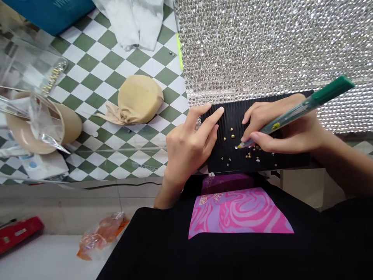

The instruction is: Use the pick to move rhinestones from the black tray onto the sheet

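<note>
Gripping one green pen (294, 113) in the right hand (279, 126), with the fingers closed snugly round the barrel and the tip down beside a clear stone on one black tray (239, 112); cannot tell whether touching it. Resting the left hand (189, 144) at the tray's 9 o'clock edge, with the fingers spread and grasping nothing. Counting roughly fifteen loose stones (232, 136) on the tray, gold and clear, partly bunched under the right hand and so not exactly countable. Beyond, toward 12 o'clock, seeing one sparkly sheet (262, 50), already packed with stones over nearly all that shows, too many to count, looking thinner in a band by the near edge; cannot tell how much is left. From the tray across the checkered desk (100, 89), finding one tan pouch (141, 97) and one beige cup (72, 124) toward 9 o'clock, the cup farther out, then one white cloth (131, 19) and one blue bag (58, 15) toward 10 o'clock.
</note>
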Available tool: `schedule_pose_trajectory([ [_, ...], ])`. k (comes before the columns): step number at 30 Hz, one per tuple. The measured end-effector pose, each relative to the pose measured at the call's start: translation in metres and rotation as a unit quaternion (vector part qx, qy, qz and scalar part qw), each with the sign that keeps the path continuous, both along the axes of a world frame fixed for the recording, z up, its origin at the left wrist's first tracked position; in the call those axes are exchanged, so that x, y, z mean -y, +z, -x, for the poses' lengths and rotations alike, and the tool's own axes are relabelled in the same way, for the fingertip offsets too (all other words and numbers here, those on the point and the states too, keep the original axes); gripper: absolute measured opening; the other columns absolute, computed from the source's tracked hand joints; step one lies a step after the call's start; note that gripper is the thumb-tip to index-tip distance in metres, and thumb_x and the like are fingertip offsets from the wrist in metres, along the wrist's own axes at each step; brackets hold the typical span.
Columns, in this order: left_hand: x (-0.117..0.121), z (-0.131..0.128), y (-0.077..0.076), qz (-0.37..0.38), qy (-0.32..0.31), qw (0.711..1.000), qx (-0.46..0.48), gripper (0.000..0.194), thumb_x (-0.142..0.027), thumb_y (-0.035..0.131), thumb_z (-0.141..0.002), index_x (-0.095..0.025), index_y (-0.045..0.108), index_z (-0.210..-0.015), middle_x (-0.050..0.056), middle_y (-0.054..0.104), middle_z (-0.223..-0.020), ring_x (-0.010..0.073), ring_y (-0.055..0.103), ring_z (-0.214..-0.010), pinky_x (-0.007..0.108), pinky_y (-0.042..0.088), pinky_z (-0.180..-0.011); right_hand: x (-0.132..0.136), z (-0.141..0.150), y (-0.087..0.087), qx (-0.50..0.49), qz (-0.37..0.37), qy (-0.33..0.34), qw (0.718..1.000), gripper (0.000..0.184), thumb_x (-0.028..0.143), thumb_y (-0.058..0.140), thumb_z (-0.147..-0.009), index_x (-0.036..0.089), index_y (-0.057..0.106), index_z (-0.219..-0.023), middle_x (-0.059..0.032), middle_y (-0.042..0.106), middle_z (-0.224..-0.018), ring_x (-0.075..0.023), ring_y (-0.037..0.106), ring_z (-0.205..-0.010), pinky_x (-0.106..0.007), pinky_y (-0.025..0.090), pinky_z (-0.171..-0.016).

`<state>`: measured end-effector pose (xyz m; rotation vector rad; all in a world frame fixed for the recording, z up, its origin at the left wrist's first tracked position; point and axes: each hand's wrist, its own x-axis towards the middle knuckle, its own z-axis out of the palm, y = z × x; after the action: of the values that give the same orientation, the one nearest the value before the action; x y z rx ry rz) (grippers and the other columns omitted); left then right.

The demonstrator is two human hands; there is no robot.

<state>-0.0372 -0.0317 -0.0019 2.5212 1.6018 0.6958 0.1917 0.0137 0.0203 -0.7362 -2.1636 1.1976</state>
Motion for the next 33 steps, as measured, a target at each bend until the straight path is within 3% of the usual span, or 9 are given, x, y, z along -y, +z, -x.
schedule_pose_trajectory([
  [14,-0.002,0.000,0.001,-0.018,-0.007,1.000,0.000,0.032,-0.020,0.054,-0.097,-0.023,0.069,-0.124,0.007,0.072,-0.120,0.0102,0.061,-0.064,0.027,0.046,-0.056,-0.002,0.002,0.000,0.017,-0.014,0.037,0.999,0.010,0.021,0.061,-0.090,0.020,0.068,-0.083,0.0037,0.071,-0.075,-0.0071,0.065,-0.069,-0.027,0.056,-0.081],
  [18,-0.001,0.000,0.002,-0.008,-0.002,1.000,-0.018,0.033,-0.021,0.052,-0.098,-0.025,0.068,-0.127,0.007,0.072,-0.121,0.0108,0.062,-0.066,0.027,0.047,-0.056,-0.002,0.002,0.006,-0.026,0.028,-0.011,0.999,0.010,0.018,0.062,-0.089,0.019,0.069,-0.081,0.0027,0.071,-0.074,-0.0063,0.065,-0.067,-0.024,0.057,-0.077],
  [22,0.001,0.001,0.002,0.001,0.007,0.999,-0.032,0.034,-0.025,0.050,-0.099,-0.029,0.066,-0.129,0.006,0.072,-0.122,0.0106,0.064,-0.068,0.026,0.050,-0.059,-0.003,0.004,0.014,-0.059,0.057,-0.123,0.989,0.011,0.016,0.063,-0.089,0.018,0.070,-0.081,0.0004,0.071,-0.074,-0.0087,0.067,-0.067,-0.023,0.057,-0.066],
  [26,0.001,0.001,0.001,-0.006,0.007,1.000,-0.030,0.033,-0.026,0.050,-0.100,-0.029,0.067,-0.127,0.006,0.073,-0.121,0.0108,0.065,-0.067,0.027,0.050,-0.058,-0.022,0.014,0.014,-0.116,0.025,-0.194,0.974,0.013,0.019,0.065,-0.090,0.014,0.072,-0.081,-0.0016,0.071,-0.072,-0.0089,0.067,-0.062,-0.021,0.054,-0.055],
  [29,0.001,0.000,0.001,-0.011,0.008,0.999,-0.032,0.033,-0.025,0.049,-0.100,-0.028,0.068,-0.127,0.006,0.073,-0.122,0.0110,0.066,-0.067,0.027,0.049,-0.057,-0.047,0.030,0.011,-0.151,0.008,-0.176,0.973,0.015,0.020,0.065,-0.090,0.011,0.070,-0.079,-0.0015,0.071,-0.074,-0.0105,0.068,-0.062,-0.022,0.057,-0.055],
  [33,0.001,0.000,0.001,-0.008,0.005,1.000,-0.020,0.032,-0.024,0.050,-0.100,-0.025,0.068,-0.126,0.005,0.073,-0.123,0.0105,0.065,-0.064,0.027,0.049,-0.057,-0.068,0.052,0.007,-0.096,0.023,-0.143,0.985,0.018,0.023,0.065,-0.090,0.011,0.067,-0.077,-0.0008,0.071,-0.076,-0.0088,0.068,-0.063,-0.019,0.057,-0.057],
])
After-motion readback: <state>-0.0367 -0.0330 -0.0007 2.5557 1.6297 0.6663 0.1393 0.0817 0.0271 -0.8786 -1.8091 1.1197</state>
